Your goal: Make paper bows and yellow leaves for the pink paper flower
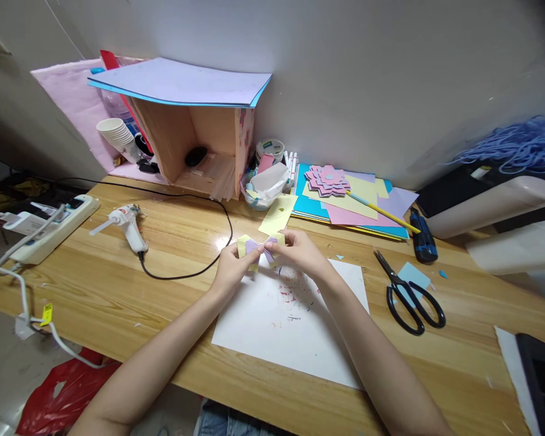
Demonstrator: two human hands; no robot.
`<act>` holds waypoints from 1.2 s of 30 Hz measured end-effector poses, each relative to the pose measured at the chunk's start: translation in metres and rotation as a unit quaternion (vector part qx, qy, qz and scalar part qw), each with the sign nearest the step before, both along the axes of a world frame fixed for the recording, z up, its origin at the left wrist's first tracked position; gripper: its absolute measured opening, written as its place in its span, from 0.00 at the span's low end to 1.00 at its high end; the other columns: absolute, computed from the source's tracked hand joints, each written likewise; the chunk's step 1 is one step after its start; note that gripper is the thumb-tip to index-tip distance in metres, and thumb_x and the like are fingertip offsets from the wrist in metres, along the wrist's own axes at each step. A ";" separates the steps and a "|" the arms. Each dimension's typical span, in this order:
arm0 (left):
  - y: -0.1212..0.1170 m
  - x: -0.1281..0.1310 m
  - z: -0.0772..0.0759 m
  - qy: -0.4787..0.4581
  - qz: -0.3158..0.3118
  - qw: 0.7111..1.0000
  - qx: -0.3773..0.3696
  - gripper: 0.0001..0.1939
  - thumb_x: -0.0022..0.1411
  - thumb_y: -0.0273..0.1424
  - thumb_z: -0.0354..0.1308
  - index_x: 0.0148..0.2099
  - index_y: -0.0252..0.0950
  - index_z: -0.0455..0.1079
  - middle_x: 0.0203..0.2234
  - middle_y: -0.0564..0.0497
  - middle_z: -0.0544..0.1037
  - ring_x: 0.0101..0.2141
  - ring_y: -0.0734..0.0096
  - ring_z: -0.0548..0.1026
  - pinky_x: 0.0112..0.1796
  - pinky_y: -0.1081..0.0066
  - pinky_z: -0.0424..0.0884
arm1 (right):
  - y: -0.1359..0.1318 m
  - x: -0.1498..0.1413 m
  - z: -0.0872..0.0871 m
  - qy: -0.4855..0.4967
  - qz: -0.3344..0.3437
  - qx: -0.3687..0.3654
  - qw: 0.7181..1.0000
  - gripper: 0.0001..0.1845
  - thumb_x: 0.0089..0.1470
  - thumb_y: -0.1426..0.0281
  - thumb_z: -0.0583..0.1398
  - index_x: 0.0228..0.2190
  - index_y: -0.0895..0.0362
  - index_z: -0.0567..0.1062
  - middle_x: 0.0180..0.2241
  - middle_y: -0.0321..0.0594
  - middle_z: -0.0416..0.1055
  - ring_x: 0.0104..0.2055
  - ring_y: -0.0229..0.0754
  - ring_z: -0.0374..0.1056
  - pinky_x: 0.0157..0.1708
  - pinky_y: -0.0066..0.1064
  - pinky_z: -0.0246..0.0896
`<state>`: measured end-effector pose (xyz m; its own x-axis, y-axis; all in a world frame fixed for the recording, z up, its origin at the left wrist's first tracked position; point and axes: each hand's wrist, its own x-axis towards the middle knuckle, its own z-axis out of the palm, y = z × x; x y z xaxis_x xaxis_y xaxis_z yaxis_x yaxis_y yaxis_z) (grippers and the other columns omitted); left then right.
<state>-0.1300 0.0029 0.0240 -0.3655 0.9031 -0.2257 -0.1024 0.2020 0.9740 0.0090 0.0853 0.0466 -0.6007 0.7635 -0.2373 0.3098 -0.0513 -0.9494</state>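
Observation:
Between my hands is a small paper bow (267,247) in pale yellow and lilac, held just above the far edge of a white sheet (290,327). My left hand (234,261) pinches its left side with thumb and fingers. On the other side, my right hand (300,249) grips the right half, thumb near the middle. Coloured marks dot the white sheet beneath. Just beyond the bow lies a pale yellow piece of paper (279,213) with a small cut-out hole.
A glue gun (129,229) with a black cord lies left, near a power strip (57,227). Black scissors (409,293) and a blue-black cutter (422,236) lie right. Behind stand a box (200,139), a bowl of supplies (266,184) and a layered paper flower (327,180) on coloured sheets.

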 end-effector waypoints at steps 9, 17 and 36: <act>0.001 0.001 -0.001 -0.006 0.037 0.999 0.007 0.17 0.46 0.42 0.64 0.27 0.31 0.70 0.21 0.53 0.72 0.23 0.76 0.67 0.25 0.77 0.62 | 0.003 0.004 0.006 0.031 0.033 -0.139 0.989 0.17 0.40 0.64 0.66 0.33 0.60 0.74 0.33 0.42 0.73 0.31 0.37 0.68 0.29 0.26 0.61; 0.002 0.000 -0.002 -0.039 0.036 0.999 -0.001 0.19 0.41 0.41 0.67 0.31 0.31 0.73 0.25 0.50 0.76 0.25 0.71 0.72 0.26 0.75 0.65 | 0.004 0.002 0.000 0.047 0.026 -0.114 0.992 0.14 0.42 0.65 0.65 0.31 0.60 0.75 0.32 0.43 0.73 0.29 0.35 0.67 0.27 0.25 0.60; 0.006 -0.004 -0.010 -0.140 0.065 0.988 0.031 0.15 0.43 0.37 0.67 0.30 0.31 0.71 0.25 0.51 0.76 0.27 0.74 0.72 0.31 0.76 0.65 | 0.000 -0.001 -0.001 0.025 0.023 -0.118 0.992 0.13 0.40 0.64 0.66 0.23 0.58 0.69 0.27 0.38 0.71 0.28 0.34 0.66 0.30 0.28 0.63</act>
